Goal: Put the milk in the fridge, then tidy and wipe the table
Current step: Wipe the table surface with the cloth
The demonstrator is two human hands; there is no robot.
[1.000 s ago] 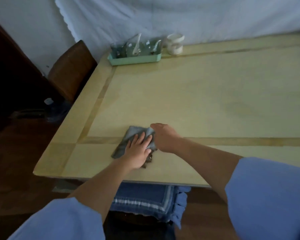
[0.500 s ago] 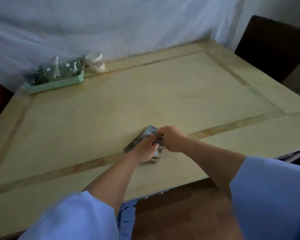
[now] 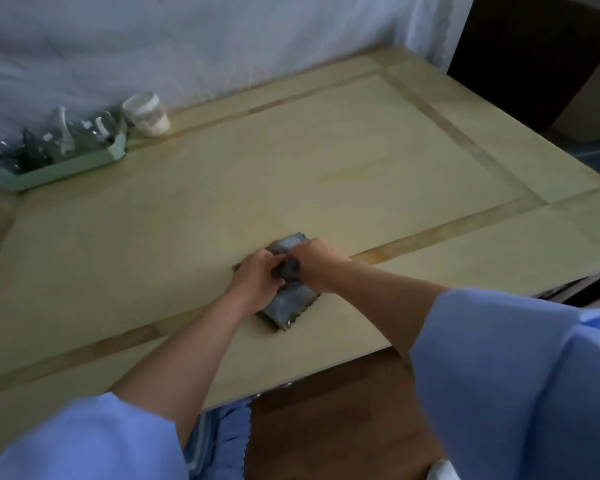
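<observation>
Filling most of the view, the pale counter (image 3: 326, 161) runs back to a white sheet, with a dark chair (image 3: 534, 57) at its far right corner. No milk is in sight, so I'd judge the work is at the wiping stage. Along the far left edge sits a mint-green tray (image 3: 66, 169) holding what looks like clear glassware (image 3: 84, 133), too blurred to count. Just beside its right end is a white cup (image 3: 146, 114); I can't tell what is inside it. Near the front edge lies the grey cloth (image 3: 288, 306), folded flat at its near end and bunched in the middle. The left hand (image 3: 257, 282) and right hand (image 3: 317, 263) meet over that bunch, fingers of both curled tight round the fabric. It looks soft, light and limp, likely to crumple if pushed from one corner. It is better taken where they have it, gathered in the middle with the flat part pressed down.
</observation>
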